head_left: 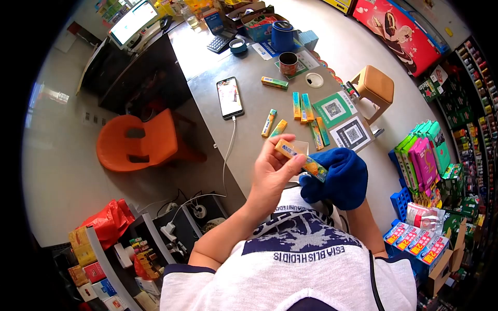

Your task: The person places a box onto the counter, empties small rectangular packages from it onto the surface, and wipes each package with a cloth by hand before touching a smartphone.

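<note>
In the head view, gripping a yellow pack (315, 169) in the left hand (272, 168), pinched between thumb and fingers. Holding it tilted before the near part of the grey counter (207, 70), with its lower right end up against a blue cloth (345, 179). Covering the right hand entirely with that cloth; cannot tell whether open or closed underneath.

Facing loose packs on the counter: a close pair (270, 123) just past the left fingers, two more (316, 136) just beyond the cloth, another two (296, 106) side by side farther up, and a single one (275, 83) farther still. Left of these, a lit phone (230, 97) on a white cable (226, 160); to the right, a green QR card (334, 107) and a grey one (353, 133). Toward the far end, a round lid (314, 80) near an open tin (288, 64), then a blue jar (282, 36) and a calculator (218, 44). Off the counter's left side, an orange chair (122, 142); off its right, a stool (377, 85).
</note>
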### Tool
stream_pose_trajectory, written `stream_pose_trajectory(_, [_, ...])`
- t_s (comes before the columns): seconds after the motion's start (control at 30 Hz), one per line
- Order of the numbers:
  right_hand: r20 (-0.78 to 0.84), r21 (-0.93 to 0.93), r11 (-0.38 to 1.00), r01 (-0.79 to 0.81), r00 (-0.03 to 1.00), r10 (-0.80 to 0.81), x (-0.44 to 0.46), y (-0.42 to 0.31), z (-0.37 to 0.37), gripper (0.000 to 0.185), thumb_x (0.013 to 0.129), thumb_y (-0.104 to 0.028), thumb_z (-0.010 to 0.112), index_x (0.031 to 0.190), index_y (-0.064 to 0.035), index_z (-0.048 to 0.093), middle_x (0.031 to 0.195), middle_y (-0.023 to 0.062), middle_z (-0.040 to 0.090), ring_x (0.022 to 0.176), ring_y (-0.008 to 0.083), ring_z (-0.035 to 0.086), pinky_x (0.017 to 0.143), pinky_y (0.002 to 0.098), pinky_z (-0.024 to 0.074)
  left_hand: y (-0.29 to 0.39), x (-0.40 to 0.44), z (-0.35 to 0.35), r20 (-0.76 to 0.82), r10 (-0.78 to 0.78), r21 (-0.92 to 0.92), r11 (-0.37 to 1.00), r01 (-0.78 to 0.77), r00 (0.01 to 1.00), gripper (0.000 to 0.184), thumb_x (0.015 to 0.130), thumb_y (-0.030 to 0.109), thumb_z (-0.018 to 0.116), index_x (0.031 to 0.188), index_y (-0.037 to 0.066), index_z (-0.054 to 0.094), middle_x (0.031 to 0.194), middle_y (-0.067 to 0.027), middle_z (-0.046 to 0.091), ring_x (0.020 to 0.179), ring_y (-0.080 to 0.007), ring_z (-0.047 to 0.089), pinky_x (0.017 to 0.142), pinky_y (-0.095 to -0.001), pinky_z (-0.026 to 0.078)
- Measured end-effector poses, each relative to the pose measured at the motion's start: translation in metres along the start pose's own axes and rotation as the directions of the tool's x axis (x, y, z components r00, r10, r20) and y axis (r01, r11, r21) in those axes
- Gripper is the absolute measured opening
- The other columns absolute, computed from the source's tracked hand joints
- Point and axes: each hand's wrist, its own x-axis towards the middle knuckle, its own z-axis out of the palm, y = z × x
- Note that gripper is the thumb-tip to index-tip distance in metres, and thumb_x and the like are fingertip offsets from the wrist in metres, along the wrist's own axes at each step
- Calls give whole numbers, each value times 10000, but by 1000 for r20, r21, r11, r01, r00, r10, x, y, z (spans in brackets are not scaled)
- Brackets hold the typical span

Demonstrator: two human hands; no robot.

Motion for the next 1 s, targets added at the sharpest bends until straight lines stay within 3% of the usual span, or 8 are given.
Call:
stream_pose_trajectory(0.13, [-3, -471, 861, 189, 976, -216, 2, 1, -2, 404, 561, -226, 866, 898, -100, 682, 860, 35, 684, 743, 137, 625, 649, 253, 485, -13, 0, -4, 92, -150, -117, 980, 160, 984, 464, 935, 153, 551, 1343, 27, 368, 982, -50, 557, 971, -154, 599, 849, -313, 490])
stream_pose_trajectory(0.37, [-162, 137, 990, -33, 985, 55, 7, -8, -1, 264, 658, -75, 745, 894, -40, 634, 789, 17, 643, 689, 75, 575, 624, 206, 469, -9, 3, 2, 190, -93, -85, 990, 111, 977, 661, 944, 143, 533, 1468, 59, 140, 1015, -58, 500, 935, -129, 568, 793, -268, 498])
stream_pose_trajectory(0.4, [-291, -545, 838, 22, 932, -214, 5, -2, 6, 294, 739, -108, 727, 1003, -46, 613, 858, 16, 640, 794, 80, 580, 700, 227, 482, -14, 3, 0, 262, -49, 77, 997, 30, 964, 665, 931, 102, 546, 1463, 55, 150, 1015, -59, 505, 923, -108, 556, 747, -246, 493])
stream_pose_trajectory(0.63, [-224, 507, 821, 263, 960, -169, 2, 3, 19, 381, 838, -204, 665, 1161, -43, 543, 1116, 79, 597, 989, 142, 577, 856, 291, 472, -20, -2, 12, 422, 244, 536, 710, -457, 873, 542, 872, 41, 580, 1373, 6, 377, 1158, -151, 484, 1084, -236, 498, 924, -306, 405])
stream_pose_trajectory(0.67, [-78, -410, 775, 481, 828, -555, 2, 11, 3, 359, 930, -182, 551, 1234, -9, 470, 1135, 93, 584, 1022, 178, 574, 894, 323, 481, -18, -6, 16, 435, 250, 542, 695, -473, 865, 536, 864, 44, 590, 1361, -1, 395, 1172, -162, 472, 1104, -256, 484, 941, -316, 393])
stream_pose_trajectory(0.83, [-209, 676, 691, 255, 966, -153, 12, 22, 6, 340, 938, -249, 518, 1187, -18, 489, 1083, 116, 588, 966, 211, 595, 875, 349, 492, -19, -1, 13, 419, 354, 577, 607, -546, 836, 727, 791, 148, 710, 1403, 23, 339, 1302, -158, 363, 1107, -254, 472, 942, -333, 412])
stream_pose_trajectory(0.9, [-197, 880, 441, 175, 980, 3, 8, 17, 6, 347, 904, -275, 577, 1109, 1, 530, 993, 104, 605, 881, 200, 602, 806, 327, 513, -19, 0, 13, 334, 154, 560, 761, -327, 930, 822, 737, 145, 776, 1399, 54, 298, 1369, -140, 302, 1132, -196, 457, 859, -317, 482])
stream_pose_trajectory(1.0, [-243, 817, 518, 254, 966, -90, 6, -3, 14, 466, 905, -396, 563, 1110, 19, 509, 945, 125, 591, 847, 212, 607, 717, 316, 544, -41, 7, 2, 387, 166, 486, 799, -354, 907, 520, 743, 14, 732, 1212, 23, 509, 1149, -106, 519, 961, -147, 549, 778, -284, 491])
